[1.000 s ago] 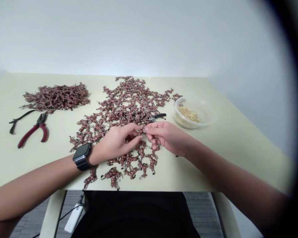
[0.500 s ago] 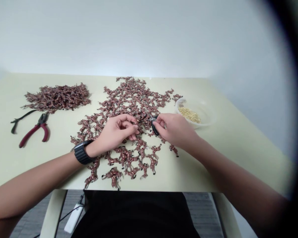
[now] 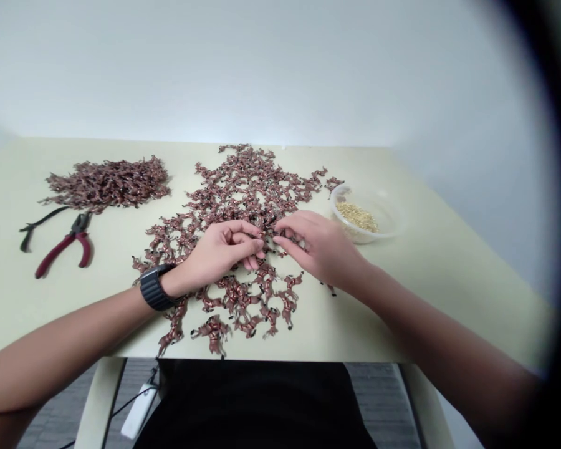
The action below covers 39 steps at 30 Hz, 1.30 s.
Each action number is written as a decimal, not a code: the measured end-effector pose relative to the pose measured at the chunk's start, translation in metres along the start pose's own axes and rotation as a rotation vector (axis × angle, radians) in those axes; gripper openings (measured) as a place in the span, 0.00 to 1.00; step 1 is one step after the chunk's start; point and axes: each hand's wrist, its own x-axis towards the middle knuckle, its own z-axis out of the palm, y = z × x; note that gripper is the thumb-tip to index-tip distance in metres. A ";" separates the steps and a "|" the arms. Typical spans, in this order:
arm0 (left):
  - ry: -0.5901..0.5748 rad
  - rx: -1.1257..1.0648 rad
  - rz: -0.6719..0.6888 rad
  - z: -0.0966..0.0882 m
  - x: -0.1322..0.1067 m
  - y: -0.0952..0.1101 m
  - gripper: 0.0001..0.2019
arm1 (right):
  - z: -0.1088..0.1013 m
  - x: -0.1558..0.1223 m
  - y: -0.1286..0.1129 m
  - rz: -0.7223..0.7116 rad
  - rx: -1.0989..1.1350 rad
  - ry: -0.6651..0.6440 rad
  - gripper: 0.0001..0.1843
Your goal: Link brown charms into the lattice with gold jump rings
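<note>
My left hand [image 3: 231, 244], with a dark watch on the wrist, is closed in a pinch above the spread of small brown animal figures [image 3: 234, 293]. Whatever lies between its thumb and fingertips is too small to make out. Just to its right, my right hand [image 3: 320, 246] curls with thumb and index finger drawn together, the tips close to the left fingertips. Something small and dark shows by those tips, but I cannot name it. No black-handled tool can be seen in this hand. The figures have dark feet and a coppery sheen.
A clear plastic bowl [image 3: 386, 232] with small gold-coloured pieces [image 3: 356, 216] stands right of the figures. At the left lie a denser heap of brown figures [image 3: 112, 183], red-handled pliers [image 3: 58, 255] and a black strip [image 3: 27, 240]. The table's [image 3: 355, 337] front edge is close to my body.
The black-handled tool with a metal tip, earlier in my right hand, no longer shows. My right hand has shifted left, towards the left fingertips. My left hand has barely moved.
</note>
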 end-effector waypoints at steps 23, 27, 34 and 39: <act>0.033 0.489 0.248 0.009 -0.011 -0.003 0.14 | 0.012 0.000 -0.020 0.396 0.620 -0.076 0.11; 0.048 0.819 0.440 0.005 -0.012 -0.004 0.12 | 0.013 0.001 -0.017 0.589 1.020 -0.260 0.15; 0.087 0.691 0.437 0.005 -0.010 -0.004 0.12 | 0.003 0.002 -0.013 0.519 0.796 -0.212 0.16; 0.191 0.543 0.372 -0.001 -0.003 -0.006 0.14 | -0.006 0.002 0.002 0.327 -0.068 -0.126 0.20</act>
